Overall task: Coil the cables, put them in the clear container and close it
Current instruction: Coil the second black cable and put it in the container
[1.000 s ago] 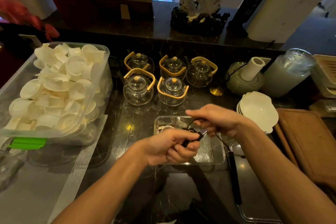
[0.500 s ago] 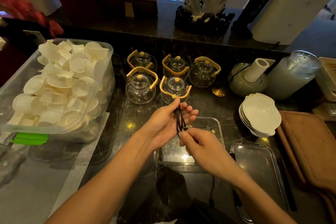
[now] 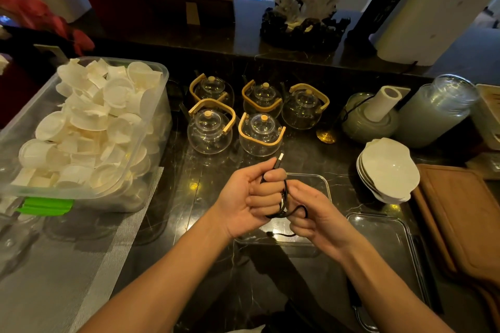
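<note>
Your left hand (image 3: 251,194) is fisted around the black cable (image 3: 284,197) while your curled right hand (image 3: 311,213) pinches its loop.

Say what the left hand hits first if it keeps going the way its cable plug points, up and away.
Likely the near-right glass teapot. The left hand holds the cable, whose plug aims at that teapot. The hand looks raised above the counter, so depth is uncertain.

Five glass teapots (image 3: 235,113) are being displayed between a tub of white cups (image 3: 89,127) and stacked white bowls (image 3: 387,173).
</note>
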{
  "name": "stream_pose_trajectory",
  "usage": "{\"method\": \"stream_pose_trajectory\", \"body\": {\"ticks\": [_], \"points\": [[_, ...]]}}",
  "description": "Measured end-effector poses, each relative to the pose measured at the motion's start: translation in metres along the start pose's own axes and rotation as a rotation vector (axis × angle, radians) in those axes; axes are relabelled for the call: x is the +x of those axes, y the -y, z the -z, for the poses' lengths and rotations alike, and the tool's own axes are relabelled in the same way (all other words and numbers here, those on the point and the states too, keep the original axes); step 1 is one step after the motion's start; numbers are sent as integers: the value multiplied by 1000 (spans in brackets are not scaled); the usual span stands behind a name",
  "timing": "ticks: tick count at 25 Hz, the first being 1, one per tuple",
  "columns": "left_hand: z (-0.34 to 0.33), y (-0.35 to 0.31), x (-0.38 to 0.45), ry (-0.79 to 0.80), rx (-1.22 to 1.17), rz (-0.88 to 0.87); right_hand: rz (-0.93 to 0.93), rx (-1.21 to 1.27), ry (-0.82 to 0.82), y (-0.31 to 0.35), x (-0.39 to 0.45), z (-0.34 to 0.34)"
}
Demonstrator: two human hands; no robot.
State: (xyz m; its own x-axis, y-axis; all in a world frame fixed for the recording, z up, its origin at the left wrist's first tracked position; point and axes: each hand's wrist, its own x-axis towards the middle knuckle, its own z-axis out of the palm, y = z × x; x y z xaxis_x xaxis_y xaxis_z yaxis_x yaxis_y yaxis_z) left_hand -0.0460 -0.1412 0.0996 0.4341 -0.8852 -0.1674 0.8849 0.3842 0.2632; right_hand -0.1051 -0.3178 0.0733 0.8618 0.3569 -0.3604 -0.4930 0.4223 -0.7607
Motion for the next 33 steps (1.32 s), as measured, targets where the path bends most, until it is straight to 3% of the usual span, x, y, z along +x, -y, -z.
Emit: {"method": "stream_pose_trajectory", "body": {"ticks": [3,7,10,14,20,26,31,33], "points": [[6,2,-1,28,23,39,-7,-137,-11,4,2,-5],[6,0,-2,-14,52,47,-7,-140,-43,6,4,-8],[8,-4,-2,-149,140,10,35,-169,-105,6,6,-9],[12,-7,-1,-411,437,-129,76,-247,-123,11,6,-5],[12,11,13,-562,324,-349,149,-424,-213,12,8,-7],[5,15,15,-533,45,-332,129,-424,-178,4,5,-5],[2,4,5,-404,-9,-250,-205,-536,-6,3,-3,19],[1,2,1,-368,18,-222,-252,-547,65,12,-2,35]]}}
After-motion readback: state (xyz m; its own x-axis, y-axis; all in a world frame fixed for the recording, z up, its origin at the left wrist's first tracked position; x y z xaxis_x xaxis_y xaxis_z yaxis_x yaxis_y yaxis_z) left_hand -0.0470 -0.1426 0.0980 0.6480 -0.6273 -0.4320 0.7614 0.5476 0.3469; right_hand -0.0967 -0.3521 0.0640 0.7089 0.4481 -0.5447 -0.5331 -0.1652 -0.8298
